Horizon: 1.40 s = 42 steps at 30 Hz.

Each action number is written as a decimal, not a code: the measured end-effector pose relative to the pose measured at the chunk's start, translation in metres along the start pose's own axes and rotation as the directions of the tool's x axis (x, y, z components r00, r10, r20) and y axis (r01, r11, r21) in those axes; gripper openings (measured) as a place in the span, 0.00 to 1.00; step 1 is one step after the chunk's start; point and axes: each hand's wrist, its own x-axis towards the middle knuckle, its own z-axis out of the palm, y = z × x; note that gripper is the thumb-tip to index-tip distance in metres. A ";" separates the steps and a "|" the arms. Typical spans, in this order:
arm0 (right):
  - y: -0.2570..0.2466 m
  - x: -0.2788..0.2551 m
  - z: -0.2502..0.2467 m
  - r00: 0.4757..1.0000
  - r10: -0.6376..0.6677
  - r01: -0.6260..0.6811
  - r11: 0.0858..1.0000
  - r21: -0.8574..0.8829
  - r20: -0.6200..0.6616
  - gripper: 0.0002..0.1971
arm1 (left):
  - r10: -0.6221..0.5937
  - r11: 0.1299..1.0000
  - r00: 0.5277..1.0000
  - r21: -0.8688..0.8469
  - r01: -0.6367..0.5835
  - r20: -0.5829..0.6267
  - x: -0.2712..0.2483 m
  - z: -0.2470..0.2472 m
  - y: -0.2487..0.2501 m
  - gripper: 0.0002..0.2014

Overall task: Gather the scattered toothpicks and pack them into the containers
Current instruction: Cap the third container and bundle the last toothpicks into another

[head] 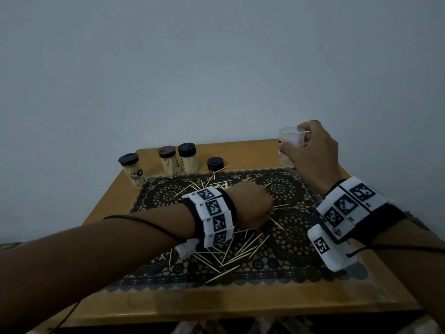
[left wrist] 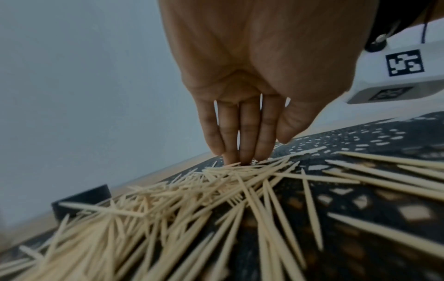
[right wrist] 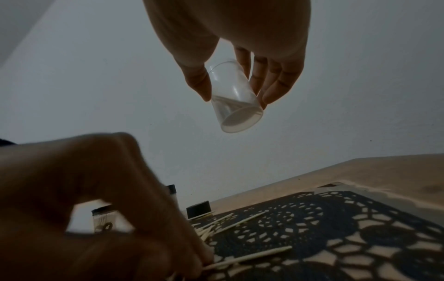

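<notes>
Many toothpicks (head: pixel 240 251) lie scattered on a black lace mat (head: pixel 296 237). My left hand (head: pixel 252 206) is down on the mat's middle. In the left wrist view its straight fingers (left wrist: pixel 242 152) touch the toothpick pile (left wrist: pixel 192 199) with their tips, thumb apart. My right hand (head: pixel 313 150) grips a clear, lidless container (head: pixel 290 145) in the air above the table's back right corner. In the right wrist view the container (right wrist: pixel 240 117) is tilted between thumb and fingers, and a few toothpicks seem to lie inside.
Three lidded containers full of toothpicks (head: pixel 132 169), (head: pixel 169 162), (head: pixel 189 157) stand along the back left of the wooden table (head: pixel 216 295). A loose black lid (head: pixel 216 163) sits beside them. A wall rises right behind the table.
</notes>
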 end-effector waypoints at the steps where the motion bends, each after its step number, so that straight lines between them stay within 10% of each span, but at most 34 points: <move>1: -0.001 0.001 0.000 1.000 -0.003 0.003 1.000 0.000 -0.001 0.25 | -0.019 0.999 0.999 -0.039 0.018 -0.050 0.000 -0.001 -0.001 0.18; 5: -0.006 0.006 0.002 1.000 -0.004 0.004 1.000 0.013 0.003 0.25 | -0.137 0.971 0.985 -0.209 0.112 -0.109 0.024 0.003 -0.010 0.16; 10: -0.006 0.007 0.009 0.999 -0.015 0.015 1.000 0.008 0.032 0.26 | -0.219 0.946 0.953 -0.196 0.260 0.208 0.046 0.017 -0.015 0.30; 21: 0.000 0.001 0.017 0.992 -0.034 0.042 0.997 -0.059 0.120 0.26 | -0.279 0.869 0.947 -0.462 0.178 -0.159 0.002 0.005 -0.041 0.17; 27: 0.007 0.004 0.007 0.993 -0.024 0.031 0.998 -0.062 0.112 0.27 | -0.504 0.796 0.843 -0.279 0.537 0.186 -0.006 0.041 -0.090 0.22; 36: 0.009 0.000 0.006 0.994 -0.015 0.019 0.999 -0.039 0.105 0.27 | -0.431 0.817 0.877 -0.320 0.479 0.212 -0.022 0.041 -0.081 0.25; 42: 0.004 -0.001 0.006 0.993 -0.022 0.025 0.999 -0.024 0.114 0.27 | -0.430 0.804 0.902 -0.444 0.395 0.023 -0.039 0.034 -0.077 0.18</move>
